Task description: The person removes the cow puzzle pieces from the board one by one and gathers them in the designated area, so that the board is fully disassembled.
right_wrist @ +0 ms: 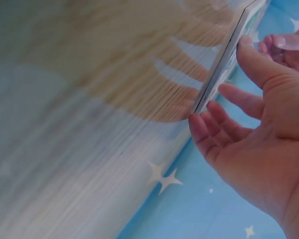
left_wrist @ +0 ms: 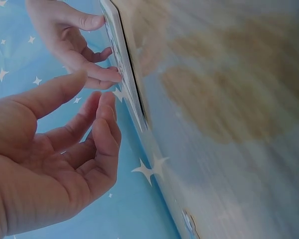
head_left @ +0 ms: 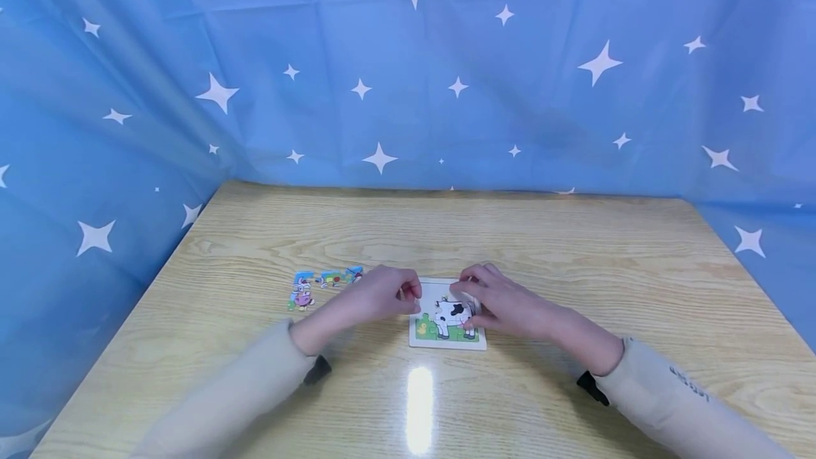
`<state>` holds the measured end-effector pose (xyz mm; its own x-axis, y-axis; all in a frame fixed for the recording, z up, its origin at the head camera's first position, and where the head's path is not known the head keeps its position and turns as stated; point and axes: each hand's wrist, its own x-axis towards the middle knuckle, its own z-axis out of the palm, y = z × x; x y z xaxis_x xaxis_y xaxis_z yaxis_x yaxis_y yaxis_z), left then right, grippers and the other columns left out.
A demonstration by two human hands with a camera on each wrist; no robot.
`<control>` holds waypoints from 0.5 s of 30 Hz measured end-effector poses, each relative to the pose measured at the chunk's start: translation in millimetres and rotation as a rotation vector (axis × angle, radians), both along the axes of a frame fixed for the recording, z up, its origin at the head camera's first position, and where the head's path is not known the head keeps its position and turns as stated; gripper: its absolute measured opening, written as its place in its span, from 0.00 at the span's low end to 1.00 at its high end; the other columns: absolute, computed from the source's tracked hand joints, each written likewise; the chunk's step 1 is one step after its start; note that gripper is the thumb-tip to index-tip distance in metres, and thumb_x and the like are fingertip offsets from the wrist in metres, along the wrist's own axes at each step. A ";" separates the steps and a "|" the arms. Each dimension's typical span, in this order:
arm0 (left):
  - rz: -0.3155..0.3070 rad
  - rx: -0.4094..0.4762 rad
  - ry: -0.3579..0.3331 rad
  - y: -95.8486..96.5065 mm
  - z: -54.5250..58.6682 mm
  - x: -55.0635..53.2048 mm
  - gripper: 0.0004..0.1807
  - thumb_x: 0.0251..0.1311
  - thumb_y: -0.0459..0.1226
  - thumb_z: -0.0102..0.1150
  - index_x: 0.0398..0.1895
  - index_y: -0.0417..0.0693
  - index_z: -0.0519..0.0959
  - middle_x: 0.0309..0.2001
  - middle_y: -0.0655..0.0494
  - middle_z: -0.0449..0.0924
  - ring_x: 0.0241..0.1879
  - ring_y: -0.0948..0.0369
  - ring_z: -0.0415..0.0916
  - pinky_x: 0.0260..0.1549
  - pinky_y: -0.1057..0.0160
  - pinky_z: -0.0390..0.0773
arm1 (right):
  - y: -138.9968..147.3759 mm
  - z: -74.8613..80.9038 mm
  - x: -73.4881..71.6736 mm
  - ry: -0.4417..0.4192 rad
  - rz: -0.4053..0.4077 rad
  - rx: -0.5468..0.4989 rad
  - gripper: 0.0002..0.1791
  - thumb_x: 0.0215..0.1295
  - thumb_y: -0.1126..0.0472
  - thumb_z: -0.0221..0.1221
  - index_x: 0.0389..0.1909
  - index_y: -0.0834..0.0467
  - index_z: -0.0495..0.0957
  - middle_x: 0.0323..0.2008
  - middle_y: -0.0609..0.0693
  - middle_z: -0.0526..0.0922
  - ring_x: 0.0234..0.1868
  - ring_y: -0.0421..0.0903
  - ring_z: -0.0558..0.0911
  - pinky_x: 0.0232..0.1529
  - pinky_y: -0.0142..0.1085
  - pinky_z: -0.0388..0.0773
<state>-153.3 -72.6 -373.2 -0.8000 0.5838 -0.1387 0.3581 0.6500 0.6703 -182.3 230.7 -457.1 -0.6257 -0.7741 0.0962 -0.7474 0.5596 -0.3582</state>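
The puzzle board (head_left: 432, 291) lies flat on the wooden tabletop (head_left: 574, 239), its white frame partly filled: a black-and-white cow's body (head_left: 452, 312) stands on green ground, with a yellow duckling (head_left: 422, 329) in the lower left corner, and bare backing showing above. The person's left hand (head_left: 385, 291) hovers at the board's left edge, thumb apart from the loosely bent fingers, nothing between them. The right hand (head_left: 503, 303) reaches over the board's right side, fingers spread, the thumb beside the cow's hindquarters (from here I can't tell whether it presses).

Left of the board, past the left hand, lie loose pieces: a cow-face piece (head_left: 302, 292) with a pink muzzle, farthest out, then a small colourful piece (head_left: 330, 279) and a mostly blue piece (head_left: 353, 273) nearer the board. Both arms wear pale sleeves (head_left: 248, 381), the right one printed with dark lettering. On the near side of the board, a bright reflection (head_left: 419, 409) streaks the wood; beyond it hangs a blue curtain (head_left: 408, 112) scattered with white stars.
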 end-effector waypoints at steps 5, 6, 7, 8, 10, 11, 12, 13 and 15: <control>-0.007 0.000 0.005 8.0 -2.0 -2.6 0.06 0.67 0.29 0.73 0.41 0.42 0.83 0.32 0.59 0.82 0.32 0.67 0.73 0.37 0.70 0.75 | -3.2 9.3 4.0 -0.006 0.000 0.016 0.35 0.73 0.38 0.69 0.71 0.56 0.80 0.67 0.51 0.76 0.66 0.49 0.74 0.61 0.46 0.81; -0.007 -0.002 0.003 9.6 -2.6 -3.1 0.06 0.67 0.29 0.73 0.41 0.42 0.83 0.32 0.59 0.82 0.32 0.67 0.73 0.37 0.69 0.75 | -3.1 9.0 3.8 -0.007 0.000 0.020 0.35 0.73 0.39 0.70 0.71 0.56 0.80 0.67 0.51 0.76 0.66 0.49 0.73 0.61 0.46 0.81; -0.003 -0.005 -0.002 11.1 -2.5 -3.3 0.06 0.67 0.29 0.74 0.42 0.42 0.84 0.33 0.59 0.82 0.32 0.67 0.73 0.37 0.69 0.75 | -2.7 7.6 3.1 -0.004 0.002 0.026 0.34 0.73 0.40 0.71 0.71 0.56 0.80 0.67 0.51 0.76 0.65 0.49 0.73 0.61 0.46 0.81; -0.002 -0.007 -0.005 12.6 -2.6 -3.7 0.07 0.67 0.29 0.74 0.42 0.42 0.84 0.33 0.59 0.82 0.32 0.66 0.74 0.37 0.69 0.75 | -0.1 -1.0 -1.0 -0.001 0.000 0.028 0.34 0.73 0.39 0.70 0.71 0.54 0.80 0.68 0.49 0.75 0.66 0.47 0.73 0.61 0.46 0.81; 0.004 -0.016 -0.014 15.2 -2.0 -4.1 0.07 0.67 0.30 0.74 0.43 0.43 0.84 0.34 0.59 0.82 0.33 0.65 0.74 0.37 0.68 0.75 | 0.7 -2.4 -1.6 0.010 0.006 0.027 0.34 0.73 0.38 0.69 0.71 0.54 0.80 0.67 0.48 0.75 0.65 0.47 0.73 0.60 0.45 0.81; 0.010 -0.022 -0.021 16.6 -1.7 -4.5 0.07 0.67 0.30 0.74 0.43 0.43 0.84 0.34 0.59 0.82 0.33 0.65 0.74 0.37 0.68 0.75 | 1.0 -3.1 -1.9 0.018 0.010 0.024 0.33 0.73 0.38 0.70 0.70 0.54 0.80 0.67 0.48 0.75 0.64 0.46 0.73 0.60 0.45 0.82; 0.014 -0.027 -0.028 18.1 -1.4 -4.9 0.07 0.67 0.30 0.74 0.44 0.43 0.84 0.34 0.59 0.82 0.33 0.64 0.74 0.37 0.67 0.75 | 1.4 -3.8 -2.3 0.024 0.013 0.019 0.33 0.73 0.39 0.70 0.70 0.54 0.80 0.67 0.48 0.75 0.64 0.46 0.73 0.59 0.44 0.82; 0.018 -0.033 -0.035 19.4 -0.9 -5.3 0.08 0.68 0.30 0.74 0.44 0.43 0.84 0.35 0.59 0.82 0.33 0.64 0.75 0.37 0.67 0.75 | 1.6 -4.3 -2.7 0.032 0.017 0.015 0.33 0.73 0.39 0.70 0.70 0.53 0.81 0.67 0.48 0.75 0.64 0.46 0.73 0.59 0.44 0.82; 0.024 -0.045 -0.048 21.9 -0.1 -6.6 0.08 0.68 0.30 0.74 0.45 0.43 0.84 0.35 0.58 0.82 0.34 0.63 0.75 0.37 0.67 0.75 | 2.1 -5.7 -3.7 0.046 0.027 0.007 0.33 0.74 0.39 0.70 0.70 0.53 0.80 0.67 0.48 0.75 0.63 0.46 0.74 0.59 0.45 0.82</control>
<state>-159.9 -50.7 -373.2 -0.8056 0.5567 -0.2029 0.3099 0.6877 0.6565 -186.0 232.8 -462.7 -0.5998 -0.7914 0.1184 -0.7776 0.5417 -0.3192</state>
